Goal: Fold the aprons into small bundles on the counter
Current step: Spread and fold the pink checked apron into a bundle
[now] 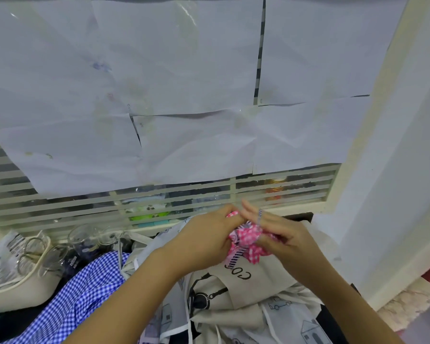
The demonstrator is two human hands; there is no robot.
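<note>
1. The left hand (209, 235) has its fingers curled round one side of the pink dotted apron (249, 240) and grips it. The apron is bunched into a small wad.
2. The right hand (282, 235) holds the other side of the wad with its lower fingers bent against the cloth. One finger points up and away, and the striped strap (259, 216) is looped over a finger of this hand.
3. The pink dotted apron is held between the two hands, above the pile of cloth near the far right part of the desk (20, 316). Another bit of striped band hangs from the underside of the wad.
4. Under the hands lies a beige apron (246, 291) with black print and letters, spread loosely towards the near edge of the desk.
5. A pale apron with little houses (292, 321) lies crumpled around and under the beige one.
6. A blue checked apron (85, 291) lies to the left of the forearms and runs to the near edge.
7. Clear glass beakers (83, 240) stand along the far edge, left of the hands.
8. A white basket (23, 291) with packets and wire rings sits at the left edge.
9. Sheets of paper (159, 83) cover the striped window behind the desk.
</note>
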